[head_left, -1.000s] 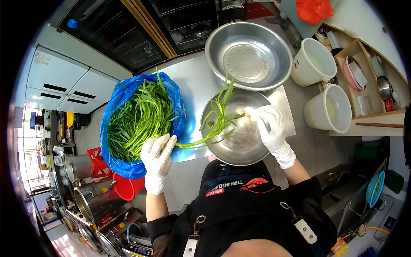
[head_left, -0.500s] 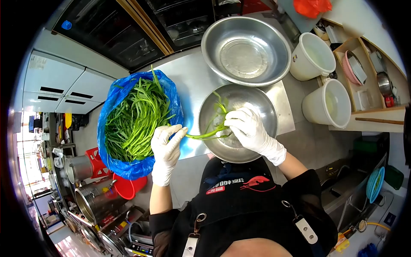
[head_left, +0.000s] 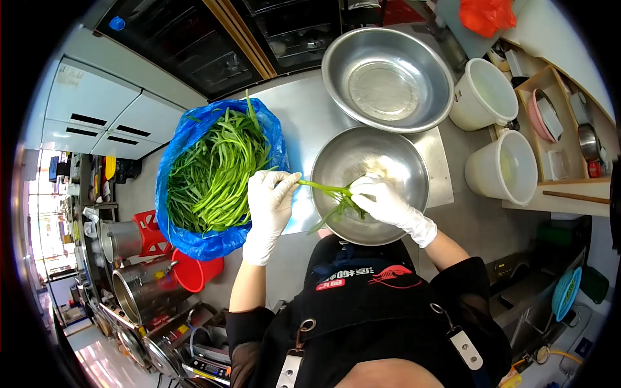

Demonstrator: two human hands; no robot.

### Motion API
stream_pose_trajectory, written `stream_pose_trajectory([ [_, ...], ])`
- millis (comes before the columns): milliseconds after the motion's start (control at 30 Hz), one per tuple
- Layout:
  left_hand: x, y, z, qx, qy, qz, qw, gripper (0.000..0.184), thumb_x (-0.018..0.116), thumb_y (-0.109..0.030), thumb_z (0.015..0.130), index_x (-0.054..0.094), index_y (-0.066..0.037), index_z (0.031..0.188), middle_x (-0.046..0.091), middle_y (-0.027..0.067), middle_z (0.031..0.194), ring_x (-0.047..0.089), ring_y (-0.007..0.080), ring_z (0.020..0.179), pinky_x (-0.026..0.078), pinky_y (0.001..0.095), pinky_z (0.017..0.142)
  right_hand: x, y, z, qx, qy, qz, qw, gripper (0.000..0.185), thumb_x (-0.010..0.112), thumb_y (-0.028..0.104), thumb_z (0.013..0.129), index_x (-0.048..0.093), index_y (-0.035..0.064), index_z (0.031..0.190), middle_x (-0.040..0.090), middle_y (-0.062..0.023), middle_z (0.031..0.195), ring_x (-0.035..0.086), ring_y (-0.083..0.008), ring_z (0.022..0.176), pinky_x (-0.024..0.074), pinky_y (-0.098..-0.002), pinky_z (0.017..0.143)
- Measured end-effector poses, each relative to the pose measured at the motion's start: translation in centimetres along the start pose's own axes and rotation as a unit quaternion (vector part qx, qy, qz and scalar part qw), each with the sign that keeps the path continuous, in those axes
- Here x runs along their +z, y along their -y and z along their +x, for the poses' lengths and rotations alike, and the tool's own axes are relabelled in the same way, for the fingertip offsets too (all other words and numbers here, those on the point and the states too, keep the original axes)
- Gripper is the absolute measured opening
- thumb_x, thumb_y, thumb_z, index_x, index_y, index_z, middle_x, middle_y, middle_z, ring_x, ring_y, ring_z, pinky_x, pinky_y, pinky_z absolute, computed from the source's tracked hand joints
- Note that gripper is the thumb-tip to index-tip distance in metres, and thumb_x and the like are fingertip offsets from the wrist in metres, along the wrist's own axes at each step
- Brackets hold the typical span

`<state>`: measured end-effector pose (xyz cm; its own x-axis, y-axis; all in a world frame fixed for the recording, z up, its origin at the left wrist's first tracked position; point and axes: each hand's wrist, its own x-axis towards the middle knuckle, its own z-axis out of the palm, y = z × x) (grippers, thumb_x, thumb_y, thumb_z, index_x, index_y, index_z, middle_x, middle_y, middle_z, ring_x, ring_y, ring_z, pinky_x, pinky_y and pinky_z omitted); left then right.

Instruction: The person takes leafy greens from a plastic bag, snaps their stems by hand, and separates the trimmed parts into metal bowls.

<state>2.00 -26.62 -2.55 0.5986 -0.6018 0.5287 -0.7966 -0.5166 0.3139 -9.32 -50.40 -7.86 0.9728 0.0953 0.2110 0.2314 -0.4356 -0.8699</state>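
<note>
Between my gloved hands a green stalk of water spinach [head_left: 321, 187] is held out, its leafy end drooping near my right hand. My left hand [head_left: 269, 199] pinches the bare stem end just left of the steel bowl [head_left: 330, 154]. Over the bowl, my right hand [head_left: 387, 204] is closed around the leafy part. At left, a blue plastic bag [head_left: 277, 139] stands open, heaped with long-leaved water spinach [head_left: 217, 178]. The bowl's inside is mostly visible, apart from the part beneath my right hand and the leaves.
A larger steel basin [head_left: 435, 61] sits behind the bowl on the metal table [head_left: 297, 110]. Two white buckets [head_left: 475, 174] stand at right beside a wooden shelf [head_left: 550, 84]. A red bucket [head_left: 200, 268] and steel pots [head_left: 139, 291] are at lower left.
The stalk's leafy tip pointed up before and now hangs down toward the bowl's near side. My left hand has risen slightly; the whole view has shifted a little.
</note>
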Motion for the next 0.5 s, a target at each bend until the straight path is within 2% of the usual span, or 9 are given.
stream_pose_trajectory([
  [100, -0.1, 0.4, 0.3, -0.002, -0.013, -0.003, 1.0, 0.025, 0.078, -0.01, 0.069, 0.073, -0.014, 0.094, 0.064, 0.0014, 0.083, 0.057, 0.023, 0.081, 0.044, 0.0362, 0.072, -0.2, -0.6, 0.0, 0.034, 0.02, 0.027, 0.999, 0.011, 0.064, 0.009, 0.084, 0.068, 0.0005, 0.09, 0.067, -0.0102, 0.089, 0.06, -0.0272, 0.085, 0.0485, -0.0365, 0.08],
  [133, -0.1, 0.4, 0.4, -0.008, -0.014, -0.013, 1.0, 0.025, 0.077, -0.011, 0.071, 0.074, -0.012, 0.095, 0.062, 0.0027, 0.081, 0.057, 0.0234, 0.079, 0.045, 0.0358, 0.07, -0.4, -0.6, 0.1, 0.045, 0.015, 0.028, 0.998, 0.012, 0.064, 0.01, 0.083, 0.067, -0.0003, 0.09, 0.066, -0.0102, 0.088, 0.061, -0.0239, 0.082, 0.0491, -0.0347, 0.078],
  [233, 0.3, 0.3, -0.2, -0.107, 0.042, -0.12, 0.986, 0.025, 0.077, -0.012, 0.073, 0.073, -0.01, 0.097, 0.06, 0.0045, 0.078, 0.057, 0.0234, 0.077, 0.046, 0.0345, 0.067, -0.7, 0.0, 0.4, 0.14, -0.007, 0.034, 0.99, 0.012, 0.064, 0.009, 0.083, 0.067, -0.0007, 0.09, 0.065, -0.0104, 0.086, 0.061, -0.0195, 0.079, 0.0496, -0.0317, 0.073],
  [267, 0.3, 0.2, -0.2, -0.123, 0.065, -0.138, 0.981, 0.026, 0.075, -0.011, 0.075, 0.073, -0.008, 0.1, 0.058, 0.006, 0.076, 0.058, 0.0229, 0.072, 0.047, 0.0327, 0.064, -0.6, 0.5, 0.5, 0.148, -0.056, 0.055, 0.986, 0.011, 0.063, 0.008, 0.084, 0.067, -0.0003, 0.09, 0.065, -0.0081, 0.081, 0.061, -0.0135, 0.072, 0.0485, -0.0281, 0.064],
  [367, 0.8, -0.1, -0.5, -0.154, 0.118, -0.168, 0.967, 0.026, 0.074, -0.009, 0.076, 0.073, -0.008, 0.102, 0.058, 0.0062, 0.076, 0.058, 0.0222, 0.07, 0.048, 0.0318, 0.062, -0.1, -0.4, 0.6, 0.181, -0.127, 0.088, 0.971, 0.01, 0.062, 0.007, 0.085, 0.067, 0.0002, 0.089, 0.065, -0.0052, 0.075, 0.058, -0.0102, 0.063, 0.0459, -0.0258, 0.057],
  [400, 1.2, -0.2, -0.7, -0.146, 0.111, -0.161, 0.97, 0.025, 0.073, -0.008, 0.078, 0.073, -0.008, 0.104, 0.058, 0.0065, 0.075, 0.058, 0.0227, 0.068, 0.048, 0.032, 0.061, 0.0, -0.8, 0.7, 0.172, -0.143, 0.057, 0.973, 0.01, 0.061, 0.006, 0.086, 0.068, 0.0002, 0.089, 0.064, -0.0026, 0.069, 0.055, -0.0081, 0.059, 0.0439, -0.0247, 0.054],
  [500, 2.3, -0.6, -1.1, -0.148, 0.111, -0.154, 0.971, 0.024, 0.072, -0.008, 0.079, 0.073, -0.007, 0.103, 0.058, 0.0069, 0.075, 0.058, 0.0234, 0.068, 0.048, 0.0323, 0.062, 0.4, -1.9, 0.8, 0.198, -0.194, 0.095, 0.956, 0.01, 0.061, 0.005, 0.085, 0.068, -0.0006, 0.089, 0.062, -0.0021, 0.067, 0.054, -0.0079, 0.059, 0.0435, -0.0251, 0.054],
])
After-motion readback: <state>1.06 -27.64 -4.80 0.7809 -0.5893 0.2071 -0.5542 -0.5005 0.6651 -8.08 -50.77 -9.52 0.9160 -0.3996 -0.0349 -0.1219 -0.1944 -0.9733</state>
